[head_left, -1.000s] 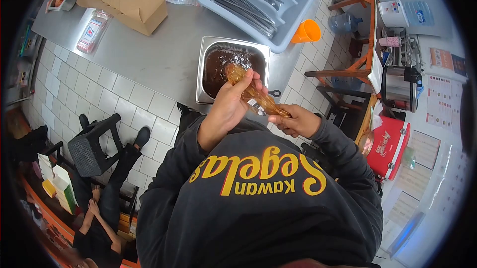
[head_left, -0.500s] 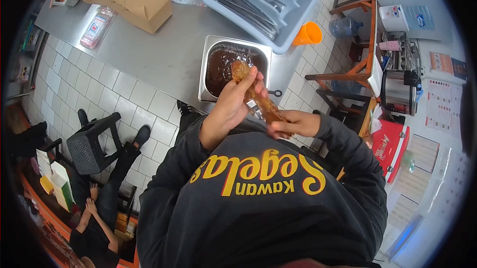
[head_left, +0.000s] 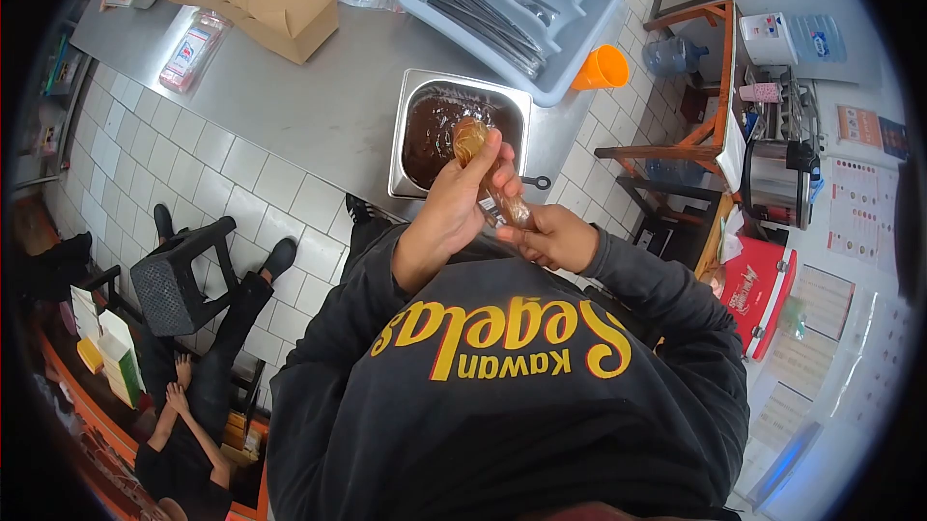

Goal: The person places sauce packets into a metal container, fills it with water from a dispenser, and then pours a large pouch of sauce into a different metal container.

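Observation:
My left hand (head_left: 454, 207) is wrapped round the upper part of a clear plastic pouch (head_left: 470, 138) smeared with brown sauce, its thumb pressed along the near side. The pouch's end points down over a steel pan (head_left: 396, 159) that holds glossy dark brown sauce (head_left: 430, 130). Lower on the pouch, close to my shirt, my right hand (head_left: 560, 236) pinches the crumpled tail. A white barcode label shows between the two hands. At the pan's right edge sticks out a dark handle with a ring end (head_left: 536, 182).
A blue-grey divided tray (head_left: 546, 86) with black straws or utensils lies behind the pan, an orange cup (head_left: 601, 68) beside it. A cardboard box (head_left: 309, 33) and a plastic packet (head_left: 190, 53) are on the steel table (head_left: 290, 101). A black stool (head_left: 179, 280) and a seated person are at left.
My right hand has moved up and left along the pouch, closer to my left hand. The pouch's lower part looks shorter and more bunched. My left hand has barely moved.

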Demonstrator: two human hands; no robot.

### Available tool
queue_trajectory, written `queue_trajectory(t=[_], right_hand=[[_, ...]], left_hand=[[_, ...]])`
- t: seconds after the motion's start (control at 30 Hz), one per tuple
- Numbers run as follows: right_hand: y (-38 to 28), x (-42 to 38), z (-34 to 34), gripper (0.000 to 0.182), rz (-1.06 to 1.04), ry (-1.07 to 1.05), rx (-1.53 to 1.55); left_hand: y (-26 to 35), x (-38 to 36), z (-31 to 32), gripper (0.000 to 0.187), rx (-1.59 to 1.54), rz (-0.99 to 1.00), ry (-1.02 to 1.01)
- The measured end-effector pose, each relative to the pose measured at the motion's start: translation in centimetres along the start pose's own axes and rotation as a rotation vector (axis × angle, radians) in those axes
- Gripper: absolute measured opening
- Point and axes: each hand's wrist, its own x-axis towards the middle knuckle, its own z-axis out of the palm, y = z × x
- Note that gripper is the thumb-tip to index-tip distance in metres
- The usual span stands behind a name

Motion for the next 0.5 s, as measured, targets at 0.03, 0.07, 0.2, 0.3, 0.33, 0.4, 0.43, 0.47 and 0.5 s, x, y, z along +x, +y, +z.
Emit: queue_trajectory(t=[0.03, 0.07, 0.2, 0.3, 0.33, 0.4, 0.43, 0.47, 0.5], right_hand=[[0.0, 0.0, 0.3, 0.038, -0.083, 0.140, -0.163], [0.0, 0.0, 0.2, 0.038, -0.083, 0.140, -0.162], [0.5, 0.6, -0.7, 0.046, 0.036, 0.041, -0.160], [0.2, 0.8, -2.0, 0.045, -0.058, -0.228, -0.107], [0.2, 0.7, -2.2, 0.046, -0.186, -0.443, -0.025], [0.2, 0.1, -2.1, 0.045, -0.146, -0.480, 0.252], [0.1, 0.1, -2.1, 0.044, -0.104, -0.513, 0.529], [0.3, 0.6, -2.4, 0.041, -0.072, -0.542, 0.553], [0.4, 0.7, -2.2, 0.041, -0.071, -0.544, 0.553]], left_hand=[[0.0, 0.0, 0.0, 0.034, 0.000, 0.000, 0.001], [0.1, -0.1, 0.1, 0.034, -0.011, -0.004, -0.014], [0.2, -0.1, 0.1, 0.036, -0.002, -0.036, -0.017], [0.2, 0.0, 0.2, 0.036, 0.054, -0.016, -0.048], [0.2, 0.1, 0.2, 0.036, 0.053, -0.017, -0.050], [0.5, 0.1, 0.0, 0.037, 0.023, -0.031, -0.126], [0.6, 0.1, 0.0, 0.037, 0.022, -0.029, -0.126], [0.6, 0.2, 0.1, 0.037, 0.050, -0.022, -0.086], [0.6, 0.1, 0.0, 0.037, 0.078, -0.016, -0.045]])
